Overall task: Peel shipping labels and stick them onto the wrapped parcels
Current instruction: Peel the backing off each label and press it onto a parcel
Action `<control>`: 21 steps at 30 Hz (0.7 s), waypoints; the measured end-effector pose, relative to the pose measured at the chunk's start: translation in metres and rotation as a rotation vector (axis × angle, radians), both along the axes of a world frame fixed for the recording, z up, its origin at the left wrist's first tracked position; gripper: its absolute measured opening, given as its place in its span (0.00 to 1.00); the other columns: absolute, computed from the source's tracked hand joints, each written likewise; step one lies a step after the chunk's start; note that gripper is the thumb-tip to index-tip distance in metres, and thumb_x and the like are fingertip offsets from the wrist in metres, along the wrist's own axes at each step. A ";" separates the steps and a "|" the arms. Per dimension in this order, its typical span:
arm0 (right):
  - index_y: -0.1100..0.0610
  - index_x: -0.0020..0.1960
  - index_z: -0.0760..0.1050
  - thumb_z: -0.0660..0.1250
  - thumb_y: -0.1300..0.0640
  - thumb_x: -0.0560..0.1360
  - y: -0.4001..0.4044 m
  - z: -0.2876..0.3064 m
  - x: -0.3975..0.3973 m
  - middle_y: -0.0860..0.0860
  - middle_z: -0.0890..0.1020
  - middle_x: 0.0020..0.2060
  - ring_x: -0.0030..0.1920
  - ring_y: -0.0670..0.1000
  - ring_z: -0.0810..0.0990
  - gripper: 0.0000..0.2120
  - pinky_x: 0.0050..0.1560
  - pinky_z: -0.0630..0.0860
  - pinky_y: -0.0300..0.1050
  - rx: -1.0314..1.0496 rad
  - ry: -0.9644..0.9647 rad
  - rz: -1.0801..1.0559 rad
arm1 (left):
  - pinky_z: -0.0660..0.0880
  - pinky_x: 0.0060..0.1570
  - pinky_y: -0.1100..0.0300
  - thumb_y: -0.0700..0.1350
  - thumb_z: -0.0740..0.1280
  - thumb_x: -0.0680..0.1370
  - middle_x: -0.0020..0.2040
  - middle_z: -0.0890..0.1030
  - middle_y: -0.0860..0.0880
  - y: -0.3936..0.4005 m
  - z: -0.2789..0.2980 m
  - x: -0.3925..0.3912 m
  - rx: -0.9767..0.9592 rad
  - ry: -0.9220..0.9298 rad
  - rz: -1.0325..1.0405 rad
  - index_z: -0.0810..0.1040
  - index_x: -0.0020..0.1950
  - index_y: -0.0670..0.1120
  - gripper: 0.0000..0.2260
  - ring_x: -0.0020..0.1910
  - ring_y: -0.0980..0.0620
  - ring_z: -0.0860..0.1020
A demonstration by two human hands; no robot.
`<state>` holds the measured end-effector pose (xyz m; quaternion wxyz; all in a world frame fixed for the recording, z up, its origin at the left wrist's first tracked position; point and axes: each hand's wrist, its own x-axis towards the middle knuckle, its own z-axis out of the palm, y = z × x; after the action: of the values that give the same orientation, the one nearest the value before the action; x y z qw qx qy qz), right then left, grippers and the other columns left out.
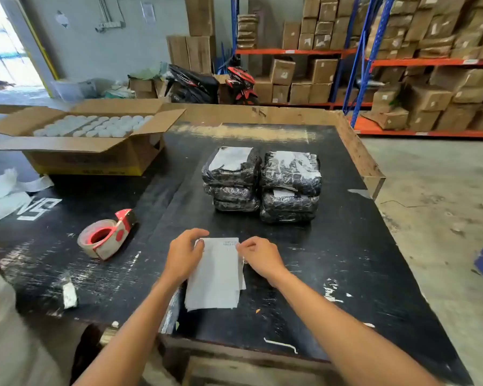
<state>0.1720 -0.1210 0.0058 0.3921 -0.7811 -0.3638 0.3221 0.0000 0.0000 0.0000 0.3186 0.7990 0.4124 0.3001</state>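
Label print too blurred to read. Left hand (pixel 185 257) and right hand (pixel 258 256) pinching top corners of shipping labels (pixel 216 274), flat on black table (pixel 346 260), just before stacked wrapped parcels (pixel 262 185).

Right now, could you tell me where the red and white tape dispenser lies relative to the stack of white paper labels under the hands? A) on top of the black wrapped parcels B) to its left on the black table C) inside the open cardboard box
B: the red and white tape dispenser lies on the black table, left of the stack of white paper labels, apart from the parcels and box.
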 end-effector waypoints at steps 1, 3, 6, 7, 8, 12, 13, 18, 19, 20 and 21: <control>0.53 0.48 0.81 0.69 0.43 0.77 0.006 -0.003 -0.006 0.48 0.84 0.48 0.52 0.49 0.81 0.13 0.53 0.78 0.44 0.000 0.025 -0.031 | 0.71 0.62 0.59 0.39 0.64 0.81 0.63 0.82 0.49 0.003 -0.005 -0.004 -0.005 0.018 -0.009 0.81 0.63 0.46 0.13 0.64 0.51 0.78; 0.59 0.46 0.81 0.72 0.41 0.74 0.016 -0.006 -0.013 0.51 0.84 0.46 0.49 0.52 0.81 0.20 0.53 0.79 0.48 -0.030 0.003 -0.115 | 0.65 0.73 0.54 0.43 0.62 0.83 0.73 0.74 0.48 0.006 -0.016 -0.008 -0.011 0.089 -0.068 0.76 0.72 0.46 0.16 0.74 0.49 0.70; 0.55 0.42 0.77 0.77 0.42 0.70 0.026 -0.011 -0.021 0.53 0.85 0.46 0.49 0.55 0.83 0.17 0.51 0.80 0.51 -0.079 -0.026 -0.182 | 0.51 0.79 0.50 0.48 0.58 0.85 0.80 0.64 0.49 0.001 -0.033 -0.008 -0.049 0.180 -0.171 0.66 0.78 0.49 0.20 0.80 0.51 0.58; 0.53 0.42 0.77 0.77 0.43 0.70 0.028 -0.014 -0.021 0.52 0.85 0.47 0.50 0.55 0.83 0.16 0.49 0.80 0.50 -0.096 -0.027 -0.193 | 0.50 0.79 0.50 0.49 0.57 0.86 0.80 0.63 0.49 0.001 -0.039 -0.009 -0.019 0.206 -0.169 0.65 0.79 0.49 0.21 0.80 0.51 0.57; 0.52 0.42 0.77 0.78 0.44 0.70 0.027 -0.012 -0.020 0.51 0.85 0.47 0.50 0.54 0.83 0.15 0.47 0.79 0.48 -0.113 -0.031 -0.197 | 0.49 0.79 0.50 0.50 0.56 0.86 0.80 0.63 0.50 -0.001 -0.041 -0.008 0.016 0.221 -0.155 0.64 0.79 0.49 0.21 0.80 0.52 0.57; 0.50 0.37 0.74 0.77 0.46 0.72 0.029 -0.016 -0.015 0.48 0.83 0.41 0.45 0.53 0.82 0.14 0.42 0.76 0.46 -0.117 -0.024 -0.268 | 0.49 0.79 0.51 0.53 0.53 0.86 0.80 0.62 0.50 0.000 -0.047 -0.007 0.073 0.291 -0.124 0.62 0.80 0.49 0.23 0.80 0.51 0.57; 0.50 0.36 0.73 0.76 0.47 0.73 0.028 -0.017 -0.014 0.47 0.81 0.39 0.44 0.53 0.80 0.14 0.42 0.76 0.46 -0.106 -0.021 -0.279 | 0.48 0.79 0.51 0.53 0.52 0.86 0.81 0.62 0.50 0.001 -0.048 -0.007 0.072 0.306 -0.123 0.62 0.80 0.49 0.23 0.80 0.50 0.57; 0.53 0.37 0.67 0.72 0.51 0.77 0.027 -0.020 -0.005 0.49 0.75 0.38 0.37 0.50 0.71 0.16 0.34 0.67 0.45 -0.061 0.076 -0.298 | 0.47 0.79 0.53 0.53 0.53 0.86 0.81 0.62 0.50 0.002 -0.051 -0.007 0.089 0.321 -0.116 0.64 0.80 0.48 0.23 0.80 0.51 0.57; 0.53 0.38 0.67 0.71 0.53 0.77 0.026 -0.020 -0.001 0.49 0.74 0.38 0.37 0.50 0.70 0.16 0.33 0.67 0.44 -0.039 0.122 -0.309 | 0.47 0.79 0.53 0.53 0.53 0.86 0.80 0.62 0.50 0.003 -0.052 -0.007 0.087 0.316 -0.113 0.64 0.80 0.48 0.22 0.80 0.52 0.57; 0.54 0.40 0.67 0.71 0.54 0.78 0.022 -0.018 0.004 0.50 0.75 0.40 0.38 0.51 0.72 0.14 0.34 0.69 0.44 -0.018 0.179 -0.315 | 0.46 0.79 0.54 0.53 0.54 0.86 0.80 0.62 0.51 0.002 -0.051 -0.007 0.084 0.312 -0.115 0.64 0.80 0.49 0.22 0.80 0.52 0.57; 0.55 0.43 0.69 0.70 0.56 0.79 0.018 -0.017 0.010 0.52 0.78 0.44 0.42 0.53 0.76 0.11 0.38 0.75 0.47 0.010 0.243 -0.321 | 0.46 0.79 0.54 0.53 0.54 0.86 0.81 0.62 0.51 0.002 -0.052 -0.007 0.080 0.317 -0.118 0.63 0.80 0.49 0.22 0.81 0.52 0.56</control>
<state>0.1816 -0.1029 -0.0109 0.4832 -0.7825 -0.1862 0.3458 -0.0073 0.0025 -0.0518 0.2345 0.8712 0.3975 0.1675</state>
